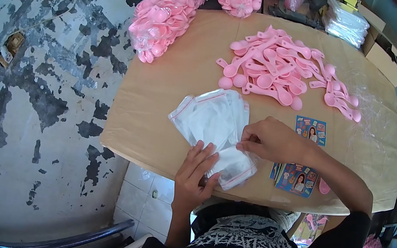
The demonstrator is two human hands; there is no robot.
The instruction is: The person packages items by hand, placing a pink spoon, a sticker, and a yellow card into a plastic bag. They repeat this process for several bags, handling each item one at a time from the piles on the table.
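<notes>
A fanned stack of clear plastic bags (210, 113) with red-lined flaps lies on the brown paper-covered table. My left hand (194, 175) rests its outstretched fingers on the lower left edge of a plastic bag (234, 166) at the near end of the stack. At that bag's upper right edge, the thumb and forefinger of my right hand (270, 139) are pinched together on the plastic. Beneath my right forearm are printed cards (296, 181) in a small pile, partly covered. Another blue card (311, 130) shows just beyond the wrist.
Pink plastic spoons (274, 66) form a loose heap at the far side of the table (156, 133). Bagged pink spoons (165, 19) stand at the back left. A cardboard box (385, 57) and stacked clear packaging (346, 24) sit at the back right. A peeling wall is on the left.
</notes>
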